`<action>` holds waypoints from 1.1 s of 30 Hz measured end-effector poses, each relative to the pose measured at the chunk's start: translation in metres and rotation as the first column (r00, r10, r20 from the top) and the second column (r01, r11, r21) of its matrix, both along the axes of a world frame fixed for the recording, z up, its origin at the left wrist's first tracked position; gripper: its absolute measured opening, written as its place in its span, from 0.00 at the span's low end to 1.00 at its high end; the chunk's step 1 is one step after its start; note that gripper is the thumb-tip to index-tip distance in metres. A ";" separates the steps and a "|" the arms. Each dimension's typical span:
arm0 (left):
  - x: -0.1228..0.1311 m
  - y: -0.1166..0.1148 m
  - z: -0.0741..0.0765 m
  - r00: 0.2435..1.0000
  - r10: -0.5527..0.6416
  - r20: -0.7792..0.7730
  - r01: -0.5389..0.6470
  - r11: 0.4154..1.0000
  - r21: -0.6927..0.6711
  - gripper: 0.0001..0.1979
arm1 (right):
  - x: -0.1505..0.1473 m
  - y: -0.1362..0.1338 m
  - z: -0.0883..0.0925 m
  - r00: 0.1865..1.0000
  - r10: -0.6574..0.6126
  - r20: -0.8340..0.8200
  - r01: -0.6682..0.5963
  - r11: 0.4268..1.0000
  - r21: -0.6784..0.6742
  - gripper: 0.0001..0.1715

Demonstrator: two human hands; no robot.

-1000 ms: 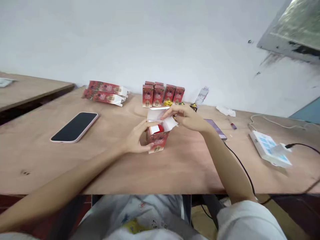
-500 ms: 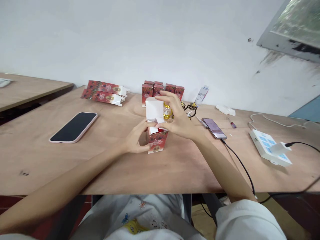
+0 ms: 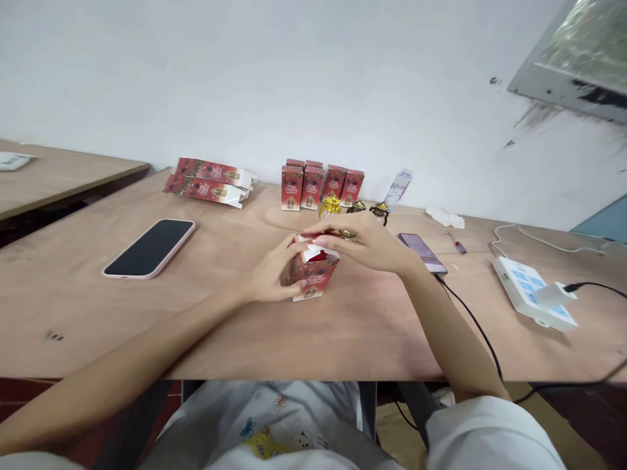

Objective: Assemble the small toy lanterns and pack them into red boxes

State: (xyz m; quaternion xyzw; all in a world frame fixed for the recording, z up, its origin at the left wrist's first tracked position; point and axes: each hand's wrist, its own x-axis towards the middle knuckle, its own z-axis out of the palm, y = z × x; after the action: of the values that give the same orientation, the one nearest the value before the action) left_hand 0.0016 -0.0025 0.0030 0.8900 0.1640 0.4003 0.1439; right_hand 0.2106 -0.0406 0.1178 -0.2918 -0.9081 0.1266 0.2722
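Observation:
A red printed cardboard box (image 3: pixel 316 279) stands on the table in front of me, slightly tilted, with something red showing inside its open top. My left hand (image 3: pixel 274 271) is wrapped round its left side, thumb on the front face and fingertips at the upper edge. My right hand (image 3: pixel 360 241) lies over the top, with its thumb and fingers on the white lid flap, which is folded down and largely hidden. Just behind the box stand a small gold lantern (image 3: pixel 330 207) and two dark bronze lanterns (image 3: pixel 380 212), partly covered by my right hand.
Several closed red boxes (image 3: pixel 312 188) stand near the wall. Flattened cartons (image 3: pixel 208 181) lie at the back left, a phone (image 3: pixel 149 249) in front of them. On the right are a charging phone (image 3: pixel 424 251), a screwdriver (image 3: pixel 459 246), a tissue (image 3: pixel 445 217), a bottle (image 3: pixel 399 187) and a power strip (image 3: pixel 533 294).
The box's white lid flap, upright before, is now bent down over the opening under my right hand. My right hand has lowered and flattened; my left still holds the box.

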 end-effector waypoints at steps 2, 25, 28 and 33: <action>0.000 -0.001 0.002 1.000 -0.004 -0.001 0.004 1.000 -0.020 0.26 | 0.004 0.000 0.003 0.999 -0.007 0.034 0.009 0.998 -0.063 0.16; 0.000 0.001 -0.004 0.999 -0.014 0.047 0.014 1.000 -0.015 0.29 | 0.006 0.006 -0.007 0.996 -0.015 0.084 0.019 0.999 -0.041 0.20; 0.000 0.001 -0.004 0.998 -0.017 0.056 0.018 1.000 -0.023 0.30 | 0.005 0.005 -0.007 0.995 -0.019 0.096 0.023 0.999 -0.044 0.19; 0.000 0.002 -0.004 0.998 -0.030 0.051 0.030 0.999 -0.010 0.29 | 0.005 0.003 -0.005 0.993 -0.017 0.118 0.023 0.999 -0.046 0.17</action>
State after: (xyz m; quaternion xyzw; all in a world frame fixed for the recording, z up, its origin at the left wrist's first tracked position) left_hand 0.0021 -0.0005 -0.0014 0.8811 0.1491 0.4197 0.1590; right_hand 0.2158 -0.0380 0.1133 -0.3141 -0.9164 0.1280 0.2125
